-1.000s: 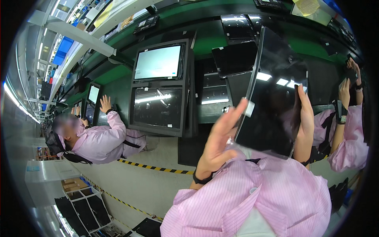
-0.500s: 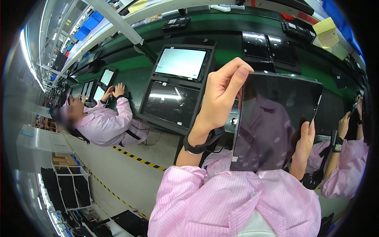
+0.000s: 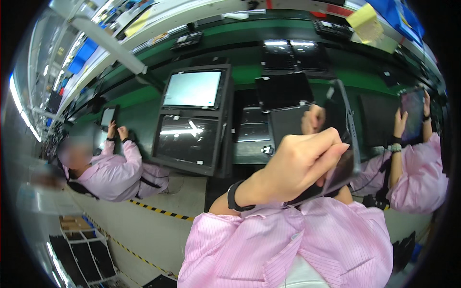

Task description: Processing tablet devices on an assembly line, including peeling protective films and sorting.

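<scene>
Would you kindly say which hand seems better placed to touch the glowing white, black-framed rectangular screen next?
Probably the left hand, in front of the dark, grey-edged tablet and toward that screen; the right forearm is partly behind it, its hand unclear.

Tablet [image 3: 339,113] partly hidden behind left hand [image 3: 300,165]; pink shirt [image 3: 269,245] cut off at lower edge.

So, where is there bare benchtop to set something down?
Green benchtop looks free between the left co-worker's hands and the black two-screen frame; perhaps also the dark surface right of the held tablet. It's crowded from the frame to the flat black tablet.
</scene>
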A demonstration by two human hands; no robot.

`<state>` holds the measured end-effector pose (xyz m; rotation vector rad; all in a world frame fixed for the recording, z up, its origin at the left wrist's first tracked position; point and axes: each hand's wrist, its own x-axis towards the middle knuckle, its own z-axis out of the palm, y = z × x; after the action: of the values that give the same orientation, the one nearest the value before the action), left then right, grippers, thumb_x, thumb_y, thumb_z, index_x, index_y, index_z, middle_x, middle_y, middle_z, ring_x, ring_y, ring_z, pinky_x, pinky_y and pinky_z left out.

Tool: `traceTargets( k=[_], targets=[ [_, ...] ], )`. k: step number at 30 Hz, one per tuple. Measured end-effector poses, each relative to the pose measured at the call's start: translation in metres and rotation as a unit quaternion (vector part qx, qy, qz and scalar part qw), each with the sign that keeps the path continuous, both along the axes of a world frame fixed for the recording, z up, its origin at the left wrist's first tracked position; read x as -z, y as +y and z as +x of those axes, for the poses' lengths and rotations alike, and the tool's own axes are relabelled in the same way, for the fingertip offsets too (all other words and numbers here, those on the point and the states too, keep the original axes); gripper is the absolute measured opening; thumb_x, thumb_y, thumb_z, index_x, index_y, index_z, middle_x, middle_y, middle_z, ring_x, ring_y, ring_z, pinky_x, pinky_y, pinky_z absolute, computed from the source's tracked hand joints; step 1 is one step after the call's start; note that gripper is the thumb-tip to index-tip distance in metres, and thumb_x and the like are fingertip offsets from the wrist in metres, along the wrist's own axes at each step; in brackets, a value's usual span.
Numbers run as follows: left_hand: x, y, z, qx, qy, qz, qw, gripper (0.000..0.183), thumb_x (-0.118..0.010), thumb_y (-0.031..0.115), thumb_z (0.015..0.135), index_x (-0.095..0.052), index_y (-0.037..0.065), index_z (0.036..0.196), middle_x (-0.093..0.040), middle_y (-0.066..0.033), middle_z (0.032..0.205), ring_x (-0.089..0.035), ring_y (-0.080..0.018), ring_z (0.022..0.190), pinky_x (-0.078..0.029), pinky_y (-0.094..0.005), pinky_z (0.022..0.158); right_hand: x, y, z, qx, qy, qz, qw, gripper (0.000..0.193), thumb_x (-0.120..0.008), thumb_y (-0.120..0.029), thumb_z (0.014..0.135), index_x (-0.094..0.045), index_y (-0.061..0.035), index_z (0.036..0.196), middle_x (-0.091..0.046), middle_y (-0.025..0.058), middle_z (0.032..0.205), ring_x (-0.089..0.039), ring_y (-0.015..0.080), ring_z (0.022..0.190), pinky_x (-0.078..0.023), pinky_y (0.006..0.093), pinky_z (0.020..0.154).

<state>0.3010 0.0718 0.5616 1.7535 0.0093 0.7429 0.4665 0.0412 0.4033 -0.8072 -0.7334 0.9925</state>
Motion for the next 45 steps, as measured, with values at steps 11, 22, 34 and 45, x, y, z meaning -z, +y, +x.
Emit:
traceTargets(
  k=[11,22,34,45],
  targets=[
    [0.060,0.027,-0.011,-0.180,0.102,-0.180,0.962,0.034,-0.038,0.022,0.097,-0.043,0.006,0.068,-0.044,-0.0014,0.050,-0.039,-0.0052,0.037,-0.029,-0.0167,0.036,-0.058,0.034,-0.014,-0.361,0.197,0.352,0.841,0.064,-0.001,-0.039,0.097,-0.045,-0.0072,0.062,-0.049,0.0093,0.053,-0.047,0.0217,0.049,-0.040,0.0299,0.055],
    [0.013,0.060,0.003,-0.155,0.051,-0.095,0.982,0.037,-0.043,0.026,0.096,-0.046,0.006,0.065,-0.046,-0.0003,0.051,-0.041,-0.0045,0.037,-0.029,-0.0170,0.036,-0.064,0.061,0.000,-0.321,0.209,0.361,0.850,0.063,0.000,-0.034,0.097,-0.044,-0.0069,0.061,-0.049,0.0102,0.053,-0.047,0.0220,0.049,-0.041,0.0314,0.056],
    [-0.018,-0.034,-0.008,-0.147,-0.077,0.410,0.897,0.019,-0.064,0.016,0.078,-0.054,0.012,0.063,-0.044,0.0002,0.053,-0.044,-0.0098,0.042,-0.031,-0.0224,0.037,-0.049,0.041,0.030,-0.072,0.006,0.243,0.967,0.057,-0.010,-0.032,0.099,-0.040,-0.0090,0.056,-0.041,0.0079,0.043,-0.035,0.0184,0.036,-0.035,0.0274,0.040],
    [-0.003,0.023,-0.022,0.077,0.093,-0.216,0.969,0.056,-0.024,0.045,0.096,-0.054,0.000,0.080,-0.051,-0.0051,0.082,-0.048,-0.0113,0.075,-0.038,-0.0237,0.070,-0.079,0.015,-0.017,0.300,-0.247,0.202,0.899,0.052,-0.037,-0.019,0.096,-0.040,-0.0016,0.048,-0.035,0.0012,0.044,-0.028,0.0071,0.040,-0.020,0.0258,0.041]
  ],
)
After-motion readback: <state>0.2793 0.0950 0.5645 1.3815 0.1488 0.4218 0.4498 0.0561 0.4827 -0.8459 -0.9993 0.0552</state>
